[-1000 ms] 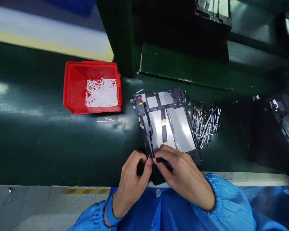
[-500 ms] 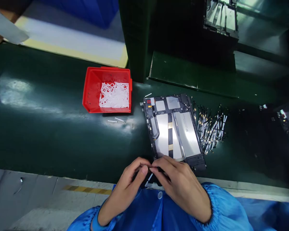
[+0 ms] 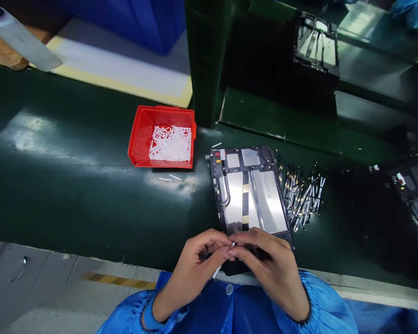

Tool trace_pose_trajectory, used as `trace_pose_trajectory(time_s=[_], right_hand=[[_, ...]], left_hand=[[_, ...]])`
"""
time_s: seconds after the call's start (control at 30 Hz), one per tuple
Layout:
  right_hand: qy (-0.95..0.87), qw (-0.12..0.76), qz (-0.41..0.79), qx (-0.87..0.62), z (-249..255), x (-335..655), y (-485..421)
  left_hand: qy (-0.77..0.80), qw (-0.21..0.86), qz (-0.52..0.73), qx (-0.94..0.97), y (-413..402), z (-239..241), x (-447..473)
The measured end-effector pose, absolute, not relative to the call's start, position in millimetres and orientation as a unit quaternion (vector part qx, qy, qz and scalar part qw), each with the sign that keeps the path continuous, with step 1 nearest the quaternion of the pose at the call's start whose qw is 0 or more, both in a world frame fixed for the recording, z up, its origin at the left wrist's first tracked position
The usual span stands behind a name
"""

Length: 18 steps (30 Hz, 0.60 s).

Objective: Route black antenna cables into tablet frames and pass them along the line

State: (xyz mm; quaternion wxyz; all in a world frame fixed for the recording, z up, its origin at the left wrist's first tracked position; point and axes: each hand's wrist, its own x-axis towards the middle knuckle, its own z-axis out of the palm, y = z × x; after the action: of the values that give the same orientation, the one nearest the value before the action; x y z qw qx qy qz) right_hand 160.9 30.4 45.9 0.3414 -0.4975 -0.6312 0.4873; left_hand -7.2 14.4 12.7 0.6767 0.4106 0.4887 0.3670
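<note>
My left hand (image 3: 200,262) and my right hand (image 3: 270,264) meet fingertip to fingertip at the near edge of an opened tablet (image 3: 237,197). Both are closed in a pinch on a thin white strip (image 3: 216,272). One end of the strip pokes out below my left fingers, and a small white tip shows between the fingertips; the middle is hidden. The tablet lies face down with its silver batteries and black-and-gold ribbon cable exposed. To its right is a pile of thin black-and-white flex cables (image 3: 304,195).
A red bin (image 3: 136,144) holding many white strips (image 3: 170,144) stands left of the tablet. Loose white strips (image 3: 170,178) lie in front of it. A dark green post (image 3: 205,65) and ledge (image 3: 278,118) rise behind. Another opened tablet (image 3: 316,44) stands at the back right.
My fingertips have shifted slightly right, and a white tip now shows between them. The lower end of the strip has changed its angle a little. The whole view has shifted slightly.
</note>
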Motion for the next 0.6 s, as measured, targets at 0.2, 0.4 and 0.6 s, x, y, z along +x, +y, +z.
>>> trace_pose_trajectory(time_s=[0.2, 0.4, 0.6], right_hand=[[-0.627, 0.415, 0.454, -0.478, 46, 162, 33], [-0.662, 0.404, 0.468, -0.424, 96, 152, 67], [-0.691, 0.363, 0.448, -0.436, 69, 96, 167]], left_hand=[[0.522, 0.495, 0.398, 0.569, 9, 9, -4], [0.383, 0.21, 0.463, 0.771, 14, -6, -13], [0.42, 0.223, 0.508, 0.718, 20, -6, -10]])
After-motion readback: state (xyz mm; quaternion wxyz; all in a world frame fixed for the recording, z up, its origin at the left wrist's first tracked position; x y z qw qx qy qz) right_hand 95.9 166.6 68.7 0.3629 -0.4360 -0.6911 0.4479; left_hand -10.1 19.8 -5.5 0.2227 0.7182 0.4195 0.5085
